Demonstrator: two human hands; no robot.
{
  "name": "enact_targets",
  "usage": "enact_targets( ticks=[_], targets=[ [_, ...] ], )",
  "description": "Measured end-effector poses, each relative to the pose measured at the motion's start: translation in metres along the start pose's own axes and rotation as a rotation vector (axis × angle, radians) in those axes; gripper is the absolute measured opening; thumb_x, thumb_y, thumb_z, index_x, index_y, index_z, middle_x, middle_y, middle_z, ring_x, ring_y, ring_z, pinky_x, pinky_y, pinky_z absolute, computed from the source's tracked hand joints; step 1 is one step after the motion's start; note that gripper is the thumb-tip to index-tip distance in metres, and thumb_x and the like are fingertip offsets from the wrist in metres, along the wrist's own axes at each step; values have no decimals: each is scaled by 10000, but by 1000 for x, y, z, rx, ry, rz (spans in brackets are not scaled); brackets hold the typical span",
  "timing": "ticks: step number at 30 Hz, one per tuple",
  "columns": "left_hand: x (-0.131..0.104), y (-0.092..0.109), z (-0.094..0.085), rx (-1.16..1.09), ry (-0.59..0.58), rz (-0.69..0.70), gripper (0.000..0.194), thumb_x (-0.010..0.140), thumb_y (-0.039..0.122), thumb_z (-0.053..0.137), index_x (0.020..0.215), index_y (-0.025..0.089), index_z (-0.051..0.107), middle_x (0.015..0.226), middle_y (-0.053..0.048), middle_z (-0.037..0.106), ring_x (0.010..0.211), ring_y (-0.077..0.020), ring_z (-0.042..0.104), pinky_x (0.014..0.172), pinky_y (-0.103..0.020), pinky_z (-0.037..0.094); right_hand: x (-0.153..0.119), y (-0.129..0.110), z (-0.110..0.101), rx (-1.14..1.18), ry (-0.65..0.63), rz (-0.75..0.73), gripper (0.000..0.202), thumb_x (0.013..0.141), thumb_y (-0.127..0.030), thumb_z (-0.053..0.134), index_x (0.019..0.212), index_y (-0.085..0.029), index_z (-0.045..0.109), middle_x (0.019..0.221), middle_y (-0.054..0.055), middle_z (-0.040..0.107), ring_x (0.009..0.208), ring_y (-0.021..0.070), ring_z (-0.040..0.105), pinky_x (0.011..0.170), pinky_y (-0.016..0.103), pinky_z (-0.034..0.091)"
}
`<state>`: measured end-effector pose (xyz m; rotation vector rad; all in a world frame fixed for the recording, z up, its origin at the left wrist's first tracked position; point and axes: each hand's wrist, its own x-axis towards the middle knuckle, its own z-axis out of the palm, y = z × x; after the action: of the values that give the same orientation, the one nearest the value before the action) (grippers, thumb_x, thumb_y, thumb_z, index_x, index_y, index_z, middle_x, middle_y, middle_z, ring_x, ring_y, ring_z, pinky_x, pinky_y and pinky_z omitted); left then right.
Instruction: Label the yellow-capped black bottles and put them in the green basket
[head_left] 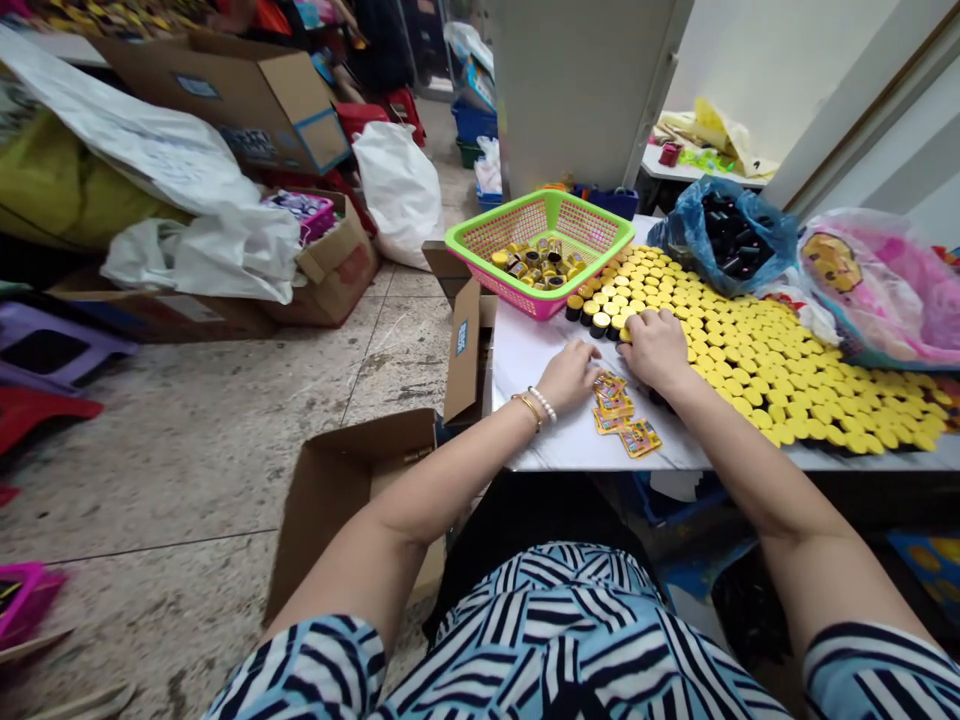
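My left hand (pixel 568 380) is low over the white table top, fingers curled, at the edge of a small pile of yellow printed labels (pixel 615 396). What lies between its fingertips, if anything, is too small to make out. My right hand (pixel 657 350) has its bent fingers around a small yellow-capped jar at the near left edge of a wide spread of such jars (pixel 750 370). The jars stand upright, packed close, with dark bodies. Beyond both hands, a green and pink plastic basket (pixel 541 303) holds several loose jars with printed wrapping.
A blue bag (pixel 679 225) of black pieces and a pink plastic bag (pixel 892 300) stand behind the jars. An open carton (pixel 322 490) sits on the floor left of the table (pixel 536 440). Farther left are cartons, a white sack (pixel 400 185) and stools. People are at the back.
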<state>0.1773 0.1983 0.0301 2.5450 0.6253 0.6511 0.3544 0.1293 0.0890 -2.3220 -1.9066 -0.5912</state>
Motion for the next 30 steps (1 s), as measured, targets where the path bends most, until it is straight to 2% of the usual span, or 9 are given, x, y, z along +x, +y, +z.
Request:
enact_targets(
  ticks=[4, 8, 11, 14, 17, 21, 24, 27, 30],
  targets=[
    [4, -3, 1, -49, -41, 66, 219, 904, 320, 692, 1070, 209, 780, 1082, -97, 609, 988, -236, 594, 911, -356, 480, -7, 1, -4, 54, 10, 22, 349, 881, -321, 670, 1176, -137, 696, 1170, 181, 662, 1100, 350, 480, 906, 443, 375],
    [4, -2, 3, -79, -30, -3, 136, 904, 245, 667, 906, 158, 771, 989, -91, 619, 938, -222, 601, 859, -333, 485, -25, -7, -19, 224, 142, -8, 265, 939, -323, 632, 1127, -163, 729, 1163, 142, 697, 1105, 318, 520, 958, 445, 407],
    [5, -1, 2, -54, 45, -30, 208, 921, 246, 636, 1062, 150, 755, 1069, -102, 615, 951, -224, 605, 861, -340, 491, -47, -15, -29, 397, 274, -50, 222, 975, -330, 614, 1078, -180, 741, 1064, 97, 741, 1038, 273, 584, 979, 429, 447],
    [10, 1, 2, 14, -11, 34, 312, 923, 305, 652, 1217, 240, 738, 1131, -85, 597, 947, -227, 605, 833, -347, 490, -73, -22, -32, 511, 367, -27, 165, 966, -307, 646, 1028, -198, 754, 1004, 76, 755, 1006, 254, 628, 958, 424, 489],
    [17, 2, 4, 46, -77, 25, 176, 918, 323, 662, 1029, 274, 791, 1093, -62, 597, 934, -217, 609, 776, -329, 479, -96, -30, -33, 595, 404, 8, 114, 947, -266, 677, 997, -215, 766, 1001, 71, 760, 1001, 243, 652, 943, 424, 519],
    [18, 0, 0, -43, -44, -29, 88, 895, 252, 686, 907, 215, 765, 1071, -62, 612, 952, -203, 610, 802, -312, 488, -118, -40, -35, 695, 412, 59, 108, 939, -246, 678, 990, -236, 773, 1010, 67, 762, 1009, 241, 667, 953, 434, 538],
    [8, 3, -15, -211, 57, -54, 54, 889, 161, 679, 889, 171, 732, 989, -63, 619, 886, -179, 605, 822, -304, 497, -121, -44, -33, 844, 350, 222, 176, 948, -315, 672, 1085, -244, 758, 1016, 65, 762, 912, 220, 686, 838, 394, 570],
    [-10, 16, -35, -328, 158, -1, 61, 891, 115, 675, 888, 164, 710, 949, -50, 626, 831, -156, 592, 797, -289, 494, -111, -50, -27, 1164, 157, 396, 411, 897, -457, 729, 1234, -223, 705, 1058, 83, 761, 831, 202, 697, 682, 331, 574],
    [-30, 32, -50, -383, 219, 52, 98, 897, 86, 660, 881, 170, 709, 931, -46, 632, 855, -153, 604, 789, -277, 491, -96, -60, -22, 1411, -33, 440, 429, 858, -535, 751, 1115, -192, 750, 905, 63, 759, 750, 177, 686, 633, 287, 559]
  ],
)
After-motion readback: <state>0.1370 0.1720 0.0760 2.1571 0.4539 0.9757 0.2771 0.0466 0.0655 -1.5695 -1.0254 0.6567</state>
